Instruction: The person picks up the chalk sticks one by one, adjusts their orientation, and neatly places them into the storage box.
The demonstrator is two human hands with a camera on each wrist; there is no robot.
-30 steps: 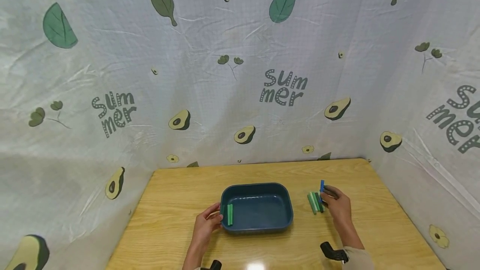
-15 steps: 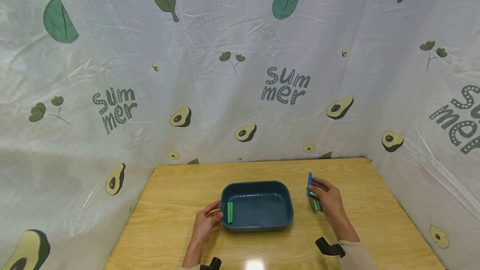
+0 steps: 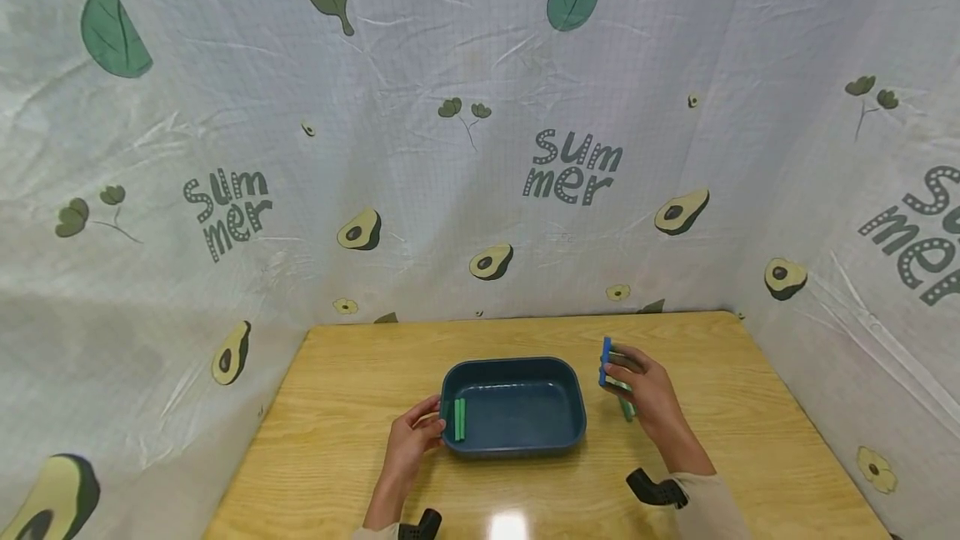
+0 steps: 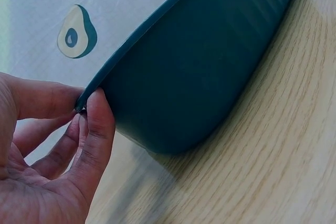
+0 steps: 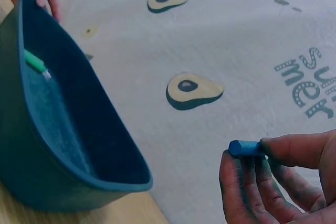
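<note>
My left hand (image 3: 408, 444) pinches the rim of a dark blue-green rectangular bin (image 3: 517, 450) at its left end; the left wrist view shows thumb and fingers on the rim (image 4: 89, 90). Inside the bin, two green chalk sticks (image 3: 460, 420) lie side by side at the left. Right of the bin, my right hand (image 3: 648, 390) holds a blue chalk stick (image 3: 605, 361) between thumb and fingertips, above the table. In the right wrist view the blue stick's round end shows, and the fingers (image 5: 231, 182) carry dark smudges.
More green chalk sticks (image 3: 627, 409) lie on the wooden table (image 3: 330, 407), partly hidden under my right hand. A white patterned curtain (image 3: 420, 190) surrounds the table at the back and both sides.
My right hand has lifted the blue chalk stick from beside the green ones and carried it left towards the bin. My left hand stays at the rim.
</note>
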